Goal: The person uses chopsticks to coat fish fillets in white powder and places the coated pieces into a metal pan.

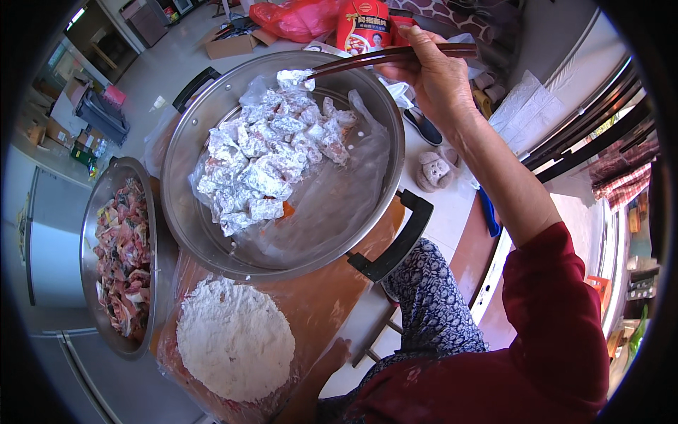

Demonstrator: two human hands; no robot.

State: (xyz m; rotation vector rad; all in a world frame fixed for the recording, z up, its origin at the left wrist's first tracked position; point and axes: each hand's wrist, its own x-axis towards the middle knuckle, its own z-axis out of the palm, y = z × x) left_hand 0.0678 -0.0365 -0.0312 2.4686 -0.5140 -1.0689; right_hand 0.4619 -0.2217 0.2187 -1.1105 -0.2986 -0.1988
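Observation:
My right hand [424, 63] grips a pair of dark wooden chopsticks [365, 58]. Their tips touch a flour-coated piece [294, 79] at the far side of a heap of floured chunks [270, 143]. This heap lies on clear plastic film [339, 212] inside a large steel pot [389, 212] with black handles. Low in the view, my left hand [333, 355] is beside the table edge, partly seen, its fingers unclear. A round mound of flour [235, 339] lies between that hand and a steel bowl [151, 318] of raw, apparently fish, pieces [124, 254].
Plastic film covers part of the brown tabletop [312, 307]. A black pot handle [397, 244] juts over the edge near my patterned trouser leg [434, 302]. Beyond the pot are a red package [363, 26], a red plastic bag [294, 18], an open cardboard box [233, 45] and slippers [434, 169].

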